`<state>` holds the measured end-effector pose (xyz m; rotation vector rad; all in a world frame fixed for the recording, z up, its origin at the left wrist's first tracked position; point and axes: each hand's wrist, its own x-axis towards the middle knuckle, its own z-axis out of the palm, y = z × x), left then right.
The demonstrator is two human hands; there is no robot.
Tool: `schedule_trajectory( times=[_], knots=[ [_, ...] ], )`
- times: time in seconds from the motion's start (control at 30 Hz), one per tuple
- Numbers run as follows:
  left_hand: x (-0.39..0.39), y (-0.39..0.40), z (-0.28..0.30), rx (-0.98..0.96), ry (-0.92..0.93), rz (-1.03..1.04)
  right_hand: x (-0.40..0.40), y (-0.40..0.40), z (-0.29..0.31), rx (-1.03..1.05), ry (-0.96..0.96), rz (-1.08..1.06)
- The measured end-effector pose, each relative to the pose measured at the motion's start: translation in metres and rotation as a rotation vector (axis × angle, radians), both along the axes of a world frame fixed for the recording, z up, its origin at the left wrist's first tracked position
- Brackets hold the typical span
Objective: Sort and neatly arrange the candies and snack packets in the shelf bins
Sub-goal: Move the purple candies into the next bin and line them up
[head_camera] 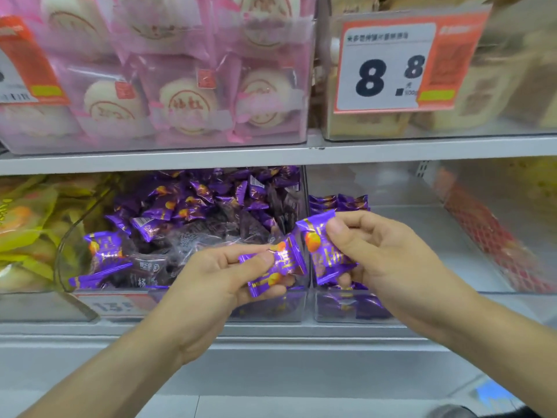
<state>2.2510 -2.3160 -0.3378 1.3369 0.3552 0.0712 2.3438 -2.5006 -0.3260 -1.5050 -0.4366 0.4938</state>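
Grey shop shelving (211, 156) carries clear bins on two levels. Over the lower row, the left hand (223, 279) pinches one purple candy (275, 268) and the right hand (382, 248) pinches another candy (321, 245), both above the divider between the heaped purple bin (187, 306) and the sparse right bin (349, 310). Sorting seems under way; next, each piece likely needs dropping into its proper bin, laid flat.

So both my arms come in from the bottom of the frame, bare the whole way, no sleeves showing. My left hand (223, 279) and right hand (388, 251) wear no gloves, rings or watch. Nails are short and plain.
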Motion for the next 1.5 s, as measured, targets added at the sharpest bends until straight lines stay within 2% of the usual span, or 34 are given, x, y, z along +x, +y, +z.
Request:
schedule_trajectory(
  times=[0.13,0.3,0.4,0.5,0.67,0.77,0.87,1.1,1.17,1.3,1.5],
  knots=[
    [0.005,-0.006,0.001,-0.015,0.005,0.005,0.004,-0.007,0.001,0.048,0.066,0.068],
    [0.007,-0.011,0.003,-0.039,-0.009,-0.016,0.003,-0.013,0.008,0.001,0.132,0.012],
    [0.007,-0.013,0.005,-0.026,0.007,0.001,0.003,-0.015,0.010,-0.039,0.090,-0.014],
    [0.007,-0.015,0.005,-0.036,0.036,0.004,0.005,-0.013,0.007,0.011,0.047,-0.021],
    [0.005,-0.017,0.008,-0.128,0.043,-0.013,0.004,-0.013,0.005,0.099,0.093,0.138],
    [0.005,-0.019,0.011,-0.171,0.044,0.005,0.004,-0.014,0.004,0.057,0.092,0.190],
    [0.006,-0.020,0.011,-0.197,0.025,-0.010,0.004,-0.014,0.003,-0.026,0.013,0.186],
    [0.000,-0.016,-0.001,0.042,-0.087,-0.182,0.006,-0.015,-0.002,-0.195,-0.248,0.093],
    [0.000,-0.016,-0.002,0.097,-0.110,-0.206,0.009,-0.018,-0.001,-0.233,-0.260,0.131],
    [0.000,-0.026,-0.001,0.341,-0.139,-0.147,0.008,-0.023,0.002,-0.214,-0.307,0.334],
    [0.007,-0.032,-0.005,0.681,-0.286,-0.052,0.011,-0.025,0.005,-0.236,-0.390,0.233]
  ],
)
